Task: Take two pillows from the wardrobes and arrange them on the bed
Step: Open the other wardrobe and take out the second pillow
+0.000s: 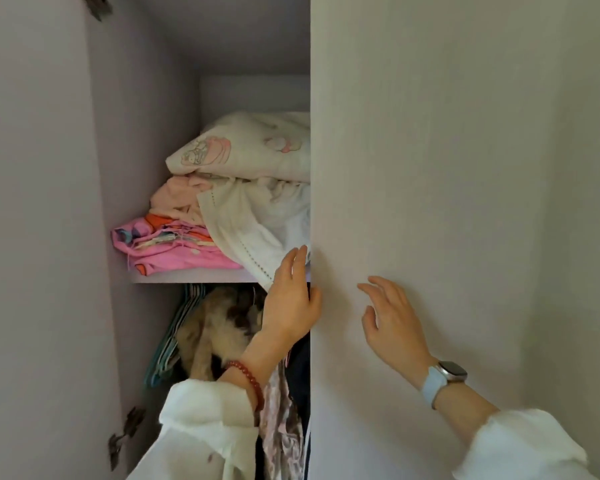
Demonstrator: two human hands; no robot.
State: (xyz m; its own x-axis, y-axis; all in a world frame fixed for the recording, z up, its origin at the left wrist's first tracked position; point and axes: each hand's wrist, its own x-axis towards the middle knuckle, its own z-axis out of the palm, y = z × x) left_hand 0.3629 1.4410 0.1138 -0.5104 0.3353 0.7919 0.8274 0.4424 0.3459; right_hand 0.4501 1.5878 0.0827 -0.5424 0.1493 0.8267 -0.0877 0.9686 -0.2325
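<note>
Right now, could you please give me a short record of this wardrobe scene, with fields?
shelf top item: cream pillow with pink cartoon print
beneath it: white cloth, peach fabric, pink folded bedding
below shelf: hanging clothes and hangers
left hand: open, at the edge of the closed door
right hand: open, fingers spread over the door face
pillows taken: none in either hand

Pillow (253, 147) atop folded linens (187, 237) on shelf (194, 276); hanging clothes (219, 327) below.

Pale lilac wardrobe (146, 98) interior, shelf (187, 275) above hanging clothes (219, 327); closed door (413, 168) right; soft daylight
</note>
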